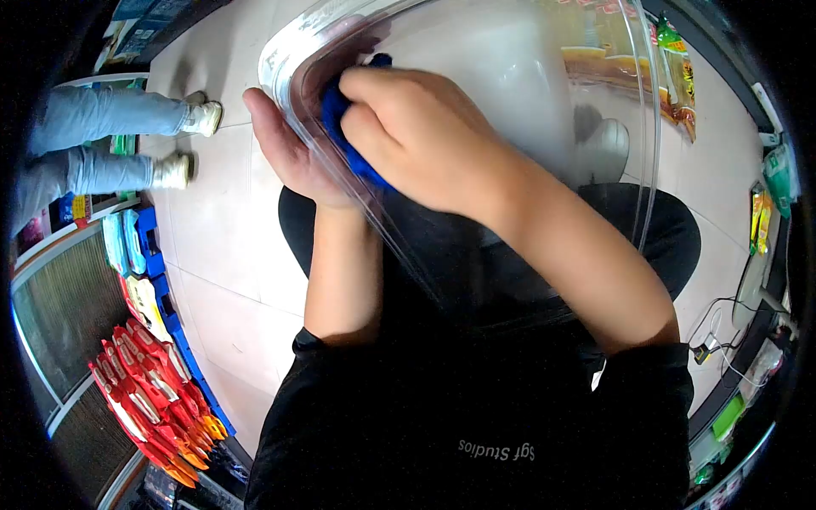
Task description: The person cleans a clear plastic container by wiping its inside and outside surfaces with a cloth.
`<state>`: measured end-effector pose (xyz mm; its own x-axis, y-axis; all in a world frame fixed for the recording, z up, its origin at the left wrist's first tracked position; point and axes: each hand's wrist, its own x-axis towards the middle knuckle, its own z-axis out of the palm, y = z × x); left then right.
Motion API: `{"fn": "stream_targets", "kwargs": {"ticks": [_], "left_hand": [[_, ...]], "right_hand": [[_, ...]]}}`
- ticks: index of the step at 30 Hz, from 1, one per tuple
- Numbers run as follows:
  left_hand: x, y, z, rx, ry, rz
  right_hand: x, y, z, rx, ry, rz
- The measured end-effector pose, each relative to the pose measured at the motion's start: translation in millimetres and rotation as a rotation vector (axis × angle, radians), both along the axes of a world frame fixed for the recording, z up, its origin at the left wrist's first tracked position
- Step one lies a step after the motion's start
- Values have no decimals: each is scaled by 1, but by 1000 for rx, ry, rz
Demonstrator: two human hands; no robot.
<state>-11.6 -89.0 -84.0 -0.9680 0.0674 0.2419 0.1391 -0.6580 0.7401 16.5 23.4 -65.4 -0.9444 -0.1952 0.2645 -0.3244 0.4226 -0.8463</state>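
Note:
A large clear plastic box (527,59) is in front of me, tilted over my lap, its rounded corner at the upper left. My left hand (293,161) holds this corner from outside, thumb sticking out to the left and its other fingers partly seen through the plastic. My right hand (416,127) is closed in a fist round a bunched dark blue cloth (361,170). It presses the cloth against the inner side of the box wall, opposite my left hand. Part of the cloth is hidden under my fingers.
Another person's legs in jeans (110,115) stand at the left on the tiled floor (217,297). Red packets (144,391) fill a blue crate (183,340) at the lower left. Snack packets (676,76) and cables (718,344) lie along the right side.

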Motion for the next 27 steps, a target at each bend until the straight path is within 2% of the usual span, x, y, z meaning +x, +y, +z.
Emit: {"fn": "stream_targets", "kwargs": {"ticks": [1,2,3,5,8,10,12,16,17,19,21,23,27], "left_hand": [[-1,-6,-4,-68,89,-48],[-5,-11,-9,157,155,-221],[-5,-14,-7,314,110,-279],[-1,-7,-8,-44,103,-60],[-2,0,-2,-111,138,-27],[0,-3,-4,-125,124,-2],[-2,-5,-5,-130,81,48],[3,-5,1,-42,-19,23],[3,-3,1,-45,-21,24],[3,4,4,-134,112,10],[6,-4,3,-80,6,15],[10,-3,9,31,-211,149],[5,4,12,-111,-208,217]], "right_hand": [[-4,-4,-2,-34,9,-38],[-7,-8,-3,-64,18,-73],[-6,-10,-5,-61,19,-63],[-1,-7,-13,-49,-85,-145],[-1,-3,-24,-164,19,-220],[2,-2,-24,-202,32,-230],[10,-5,-24,-350,11,-148],[19,-9,-17,-328,75,-141],[13,-6,-16,-283,93,-153],[-9,-10,-22,-375,99,-260],[0,-11,-18,-286,137,-230],[18,-11,-21,-270,114,-180],[9,-4,-16,-317,173,-194]]}}
